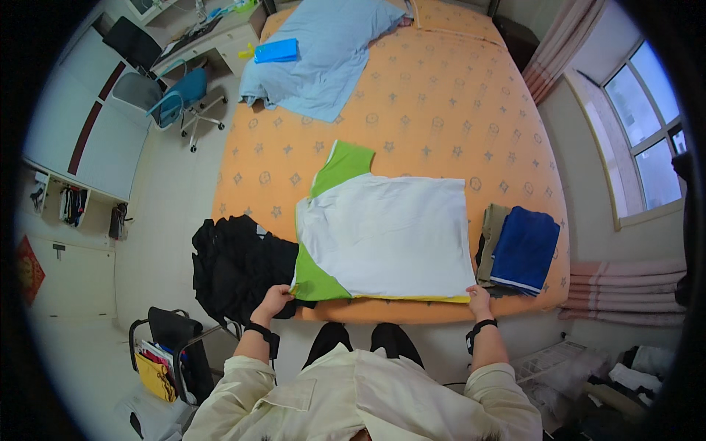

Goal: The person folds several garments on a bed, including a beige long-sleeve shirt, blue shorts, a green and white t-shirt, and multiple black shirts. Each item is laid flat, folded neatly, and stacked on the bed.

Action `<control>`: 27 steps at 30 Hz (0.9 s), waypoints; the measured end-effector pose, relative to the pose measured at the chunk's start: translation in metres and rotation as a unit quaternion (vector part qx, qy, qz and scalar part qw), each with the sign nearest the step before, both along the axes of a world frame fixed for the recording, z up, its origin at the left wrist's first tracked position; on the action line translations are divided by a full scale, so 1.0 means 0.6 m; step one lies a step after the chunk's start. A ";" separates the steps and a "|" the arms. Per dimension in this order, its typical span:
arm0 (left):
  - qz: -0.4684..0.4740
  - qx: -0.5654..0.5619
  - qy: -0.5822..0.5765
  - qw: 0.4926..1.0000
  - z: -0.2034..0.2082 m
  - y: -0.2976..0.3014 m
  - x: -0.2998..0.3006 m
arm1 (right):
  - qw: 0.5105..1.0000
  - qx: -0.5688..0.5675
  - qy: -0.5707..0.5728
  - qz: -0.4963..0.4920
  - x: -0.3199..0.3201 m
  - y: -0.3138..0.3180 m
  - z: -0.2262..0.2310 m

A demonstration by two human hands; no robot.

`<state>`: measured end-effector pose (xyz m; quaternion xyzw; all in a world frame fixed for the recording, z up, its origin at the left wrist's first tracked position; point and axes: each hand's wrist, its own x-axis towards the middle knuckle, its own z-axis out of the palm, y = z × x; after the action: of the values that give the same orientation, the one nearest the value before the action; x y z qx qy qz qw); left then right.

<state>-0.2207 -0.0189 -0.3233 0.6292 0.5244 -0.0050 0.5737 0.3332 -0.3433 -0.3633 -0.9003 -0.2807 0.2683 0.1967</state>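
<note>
A white T-shirt (390, 235) with green sleeves and a yellow edge lies flat on the bed, its neck end to the left and its hem to the right. My left hand (276, 299) pinches the near green sleeve at its edge. At the near hem corner, my right hand (479, 298) has its fingers closed on the shirt. Crumpled black clothing (239, 264) lies just left of the shirt, beside my left hand. To the right, close to my right hand, sits a folded blue garment (523, 250) on top of a folded khaki one (494, 228).
The bed has an orange patterned sheet (441, 125). On its far part lie a light blue cloth (323, 73) and a bright blue flat item (276, 51). A chair (184, 331) holding bags stands at near left, an office chair (187, 92) at far left. Clothes (636, 378) pile at lower right.
</note>
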 end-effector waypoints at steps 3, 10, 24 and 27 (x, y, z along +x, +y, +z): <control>-0.014 -0.079 0.073 0.994 -0.048 -0.035 -0.013 | 0.996 -0.077 0.027 -0.032 -0.012 -0.062 -0.033; -0.037 -0.136 0.042 0.989 -0.061 -0.049 -0.020 | 0.955 -0.068 0.209 -0.200 -0.023 -0.108 -0.078; 0.285 -0.111 -0.124 0.944 -0.140 0.204 0.215 | 0.798 0.346 0.331 -0.366 0.050 0.127 -0.178; 0.122 0.086 0.093 0.984 -0.169 0.180 0.230 | 0.963 0.206 0.119 -0.128 0.023 0.154 -0.177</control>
<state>-0.0825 0.0889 -0.4248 0.6043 0.6466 0.0519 0.4627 0.3472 -0.2506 -0.4693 -0.8302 -0.1870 0.2831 0.4423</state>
